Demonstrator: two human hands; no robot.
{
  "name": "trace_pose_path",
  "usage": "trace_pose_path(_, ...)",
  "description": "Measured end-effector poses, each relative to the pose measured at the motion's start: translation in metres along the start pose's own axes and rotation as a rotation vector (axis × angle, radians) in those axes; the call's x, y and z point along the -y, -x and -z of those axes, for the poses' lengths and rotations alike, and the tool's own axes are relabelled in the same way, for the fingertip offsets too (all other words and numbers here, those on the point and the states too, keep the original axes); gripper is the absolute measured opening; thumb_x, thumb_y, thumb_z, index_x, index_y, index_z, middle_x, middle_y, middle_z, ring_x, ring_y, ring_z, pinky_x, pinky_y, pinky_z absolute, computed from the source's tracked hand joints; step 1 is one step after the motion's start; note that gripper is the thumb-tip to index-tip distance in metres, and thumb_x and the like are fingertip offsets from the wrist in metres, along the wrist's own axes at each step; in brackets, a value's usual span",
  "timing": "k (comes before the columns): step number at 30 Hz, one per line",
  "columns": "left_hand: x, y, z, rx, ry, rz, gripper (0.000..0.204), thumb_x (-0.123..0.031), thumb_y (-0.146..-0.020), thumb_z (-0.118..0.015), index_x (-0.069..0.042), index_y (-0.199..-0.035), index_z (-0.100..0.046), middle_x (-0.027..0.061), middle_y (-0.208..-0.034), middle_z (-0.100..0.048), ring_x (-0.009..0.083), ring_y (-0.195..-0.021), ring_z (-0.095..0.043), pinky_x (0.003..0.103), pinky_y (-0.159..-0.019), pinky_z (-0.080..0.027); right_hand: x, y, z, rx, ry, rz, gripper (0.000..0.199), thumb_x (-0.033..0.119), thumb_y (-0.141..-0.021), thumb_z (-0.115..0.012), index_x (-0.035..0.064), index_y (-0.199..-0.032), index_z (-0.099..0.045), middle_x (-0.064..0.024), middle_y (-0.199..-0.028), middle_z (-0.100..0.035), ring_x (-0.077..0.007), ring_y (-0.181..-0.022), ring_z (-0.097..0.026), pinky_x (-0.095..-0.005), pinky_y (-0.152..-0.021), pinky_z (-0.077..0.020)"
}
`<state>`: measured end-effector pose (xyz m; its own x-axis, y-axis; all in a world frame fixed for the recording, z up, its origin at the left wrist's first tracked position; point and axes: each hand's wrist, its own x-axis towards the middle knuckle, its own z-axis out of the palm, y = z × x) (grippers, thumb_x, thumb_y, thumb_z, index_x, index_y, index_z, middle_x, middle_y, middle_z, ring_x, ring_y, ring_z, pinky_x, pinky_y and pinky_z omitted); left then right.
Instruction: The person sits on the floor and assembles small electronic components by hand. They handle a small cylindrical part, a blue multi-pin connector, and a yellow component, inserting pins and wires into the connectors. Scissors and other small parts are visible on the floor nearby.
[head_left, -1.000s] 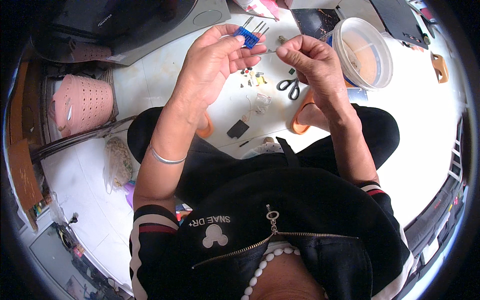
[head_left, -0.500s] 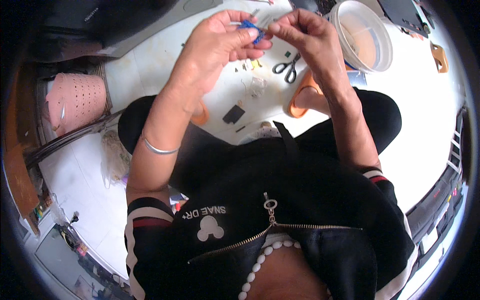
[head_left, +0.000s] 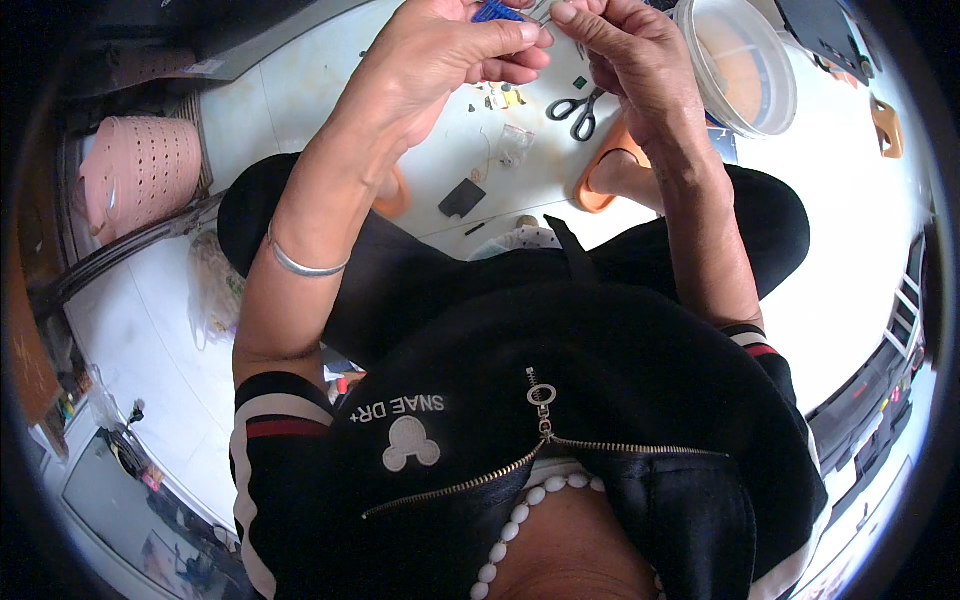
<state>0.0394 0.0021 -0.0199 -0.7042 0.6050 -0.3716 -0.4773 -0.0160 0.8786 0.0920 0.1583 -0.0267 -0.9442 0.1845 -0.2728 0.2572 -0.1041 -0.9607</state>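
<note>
At the top edge my left hand (head_left: 425, 60) is closed on a small blue piece (head_left: 495, 12) with a rough, grid-like surface, held between thumb and fingers. Its upper part is cut off by the frame. Close beside it, my right hand (head_left: 645, 60) is pinched, and a thin silvery strand, perhaps wire, shows near its fingertips. What exactly the right fingers grip is too small to tell. Below the hands on the floor lie black-handled scissors (head_left: 590, 105), a small green square (head_left: 579, 82), little yellow pieces (head_left: 513, 97), a small clear bag (head_left: 515, 145) and a flat black rectangle (head_left: 461, 199).
A whitish plastic bucket (head_left: 775, 90) stands right of my right hand. My feet, in orange slippers (head_left: 592, 198), flank the small parts. At left are a pink perforated basket (head_left: 150, 175) and a clear plastic bag (head_left: 215, 290). An orange-brown object (head_left: 886, 128) lies far right.
Both hands sit higher in the picture, so the blue piece is now partly out of frame. They remain close together, the left still gripping the blue piece.
</note>
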Motion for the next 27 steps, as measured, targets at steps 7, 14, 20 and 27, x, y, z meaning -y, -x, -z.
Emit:
trace_pose_path(7, -0.0001, -0.0005, 0.0007, -0.013, -0.061, 0.03, 0.019, -0.01, -0.08, -0.06, -0.003, -0.094, -0.05, 0.0038, -0.076, -0.055, 0.0109, -0.067, -0.055, 0.022, -0.063, -0.047, -0.0036, -0.0014, 0.0002, 0.052, -0.102, -0.009, 0.012, 0.016, -0.08, -0.063, 0.0071, -0.075, -0.058, 0.0063, -0.059, -0.051, -0.0011, -0.046, -0.037, -0.0153, -0.041, -0.0249)
trace_pose_path(14, -0.0007, 0.0012, -0.0007, -0.11, -0.004, -0.012, 0.015, -0.012, -0.081, -0.06, -0.005, -0.09, -0.051, 0.0032, -0.075, -0.055, 0.0107, -0.065, -0.054, 0.022, -0.062, -0.046, -0.0029, -0.0008, 0.0024, 0.062, -0.125, -0.001, 0.009, 0.015, -0.08, -0.063, 0.0075, -0.078, -0.058, 0.0074, -0.062, -0.051, -0.0004, -0.047, -0.036, -0.0146, -0.042, -0.0251)
trace_pose_path(20, -0.0045, 0.002, 0.0005, -0.039, -0.029, 0.044, 0.015, -0.013, -0.082, -0.058, -0.004, -0.092, -0.051, 0.0023, -0.074, -0.055, 0.0096, -0.065, -0.053, 0.022, -0.062, -0.046, 0.0001, -0.0002, 0.0016, 0.05, -0.128, 0.012, 0.009, 0.015, -0.08, -0.063, 0.0079, -0.078, -0.058, 0.0076, -0.061, -0.05, -0.0002, -0.047, -0.036, -0.0144, -0.042, -0.0248)
trace_pose_path(27, -0.0068, 0.0013, 0.0083, -0.047, 0.052, 0.023, 0.018, -0.014, -0.082, -0.058, -0.003, -0.095, -0.052, 0.0018, -0.073, -0.056, 0.0093, -0.063, -0.053, 0.022, -0.062, -0.045, -0.0027, -0.0046, -0.0004, 0.078, -0.194, 0.014, 0.009, 0.015, -0.08, -0.063, 0.0089, -0.077, -0.058, 0.0072, -0.061, -0.051, -0.0003, -0.045, -0.034, -0.014, -0.041, -0.0227)
